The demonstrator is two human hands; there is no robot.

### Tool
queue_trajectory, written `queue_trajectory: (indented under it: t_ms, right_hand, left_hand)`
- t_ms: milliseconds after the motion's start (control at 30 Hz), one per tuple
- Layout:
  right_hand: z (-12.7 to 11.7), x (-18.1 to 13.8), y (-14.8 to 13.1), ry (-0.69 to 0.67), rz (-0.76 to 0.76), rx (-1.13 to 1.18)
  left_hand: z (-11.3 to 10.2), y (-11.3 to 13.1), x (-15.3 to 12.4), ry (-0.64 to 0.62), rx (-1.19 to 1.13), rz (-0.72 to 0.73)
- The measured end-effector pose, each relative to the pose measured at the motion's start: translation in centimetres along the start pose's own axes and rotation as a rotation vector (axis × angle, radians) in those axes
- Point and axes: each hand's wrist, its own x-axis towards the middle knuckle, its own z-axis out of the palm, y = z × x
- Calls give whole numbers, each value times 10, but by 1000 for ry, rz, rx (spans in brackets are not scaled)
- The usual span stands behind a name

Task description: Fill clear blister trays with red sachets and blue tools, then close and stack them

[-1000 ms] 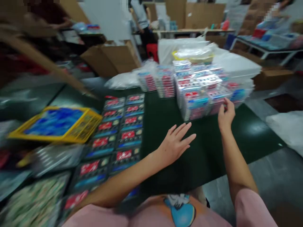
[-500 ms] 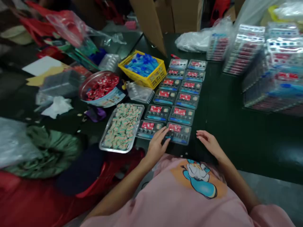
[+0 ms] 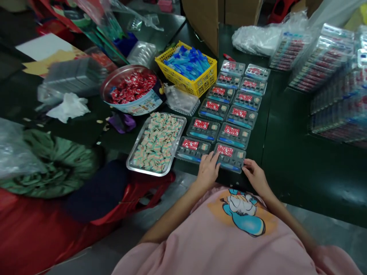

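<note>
Clear plastic pack [image 3: 230, 156] at the bench's [image 3: 286, 164] near edge, left hand [image 3: 208, 172] and right hand [image 3: 256, 175] fingers half-curled on its ends, not closed round it; best gripped evenly, held level.

A dark green counter [image 3: 301, 168] fills the middle and right of the frame. Grey floor [image 3: 335, 231] shows lower right; cardboard boxes [image 3: 206, 19] stand top centre.
</note>
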Motion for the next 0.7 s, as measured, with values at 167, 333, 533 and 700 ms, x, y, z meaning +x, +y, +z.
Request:
queue_trajectory:
  t_ms: [167, 333, 533, 700]
  right_hand:
    - [8, -8, 9, 58, 39, 96]
    - [4, -10, -1, 108, 5, 259]
    - [-2, 46, -26, 244, -70, 391]
    - [1, 88, -17, 283, -56, 206]
  left_hand:
    - [4, 4, -8, -21, -129, -81]
    - [-10, 5, 2, 54, -252, -30]
    - [-17, -2, 78, 137, -216, 22]
    - [3, -15, 124, 26, -128, 22]
